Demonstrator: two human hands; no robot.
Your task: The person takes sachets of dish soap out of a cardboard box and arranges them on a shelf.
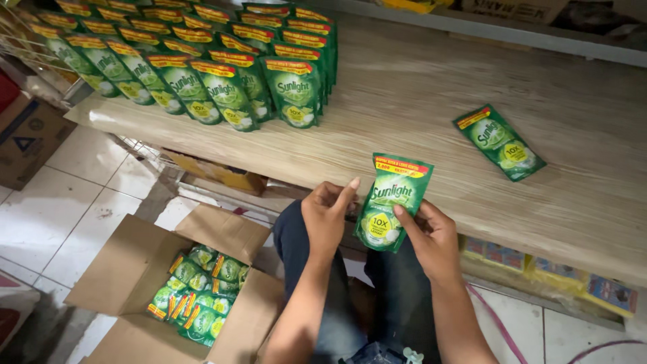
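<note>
Both hands hold one green soap pouch (pixel 391 199) upright at the front edge of a wooden shelf (pixel 431 87). My left hand (pixel 327 219) grips its left side with the thumb up beside it. My right hand (pixel 431 236) pinches its lower right side. Another green pouch (pixel 500 141) lies flat on the shelf to the right. Several matching pouches (pixel 202 61) stand in rows at the shelf's left end.
An open cardboard box (pixel 135 269) on the tiled floor at lower left holds several more green pouches (pixel 199 293). A closed carton (pixel 27 135) stands at far left. Yellow packets (pixel 559 273) sit on the lower shelf under the wooden one. My knees are below the hands.
</note>
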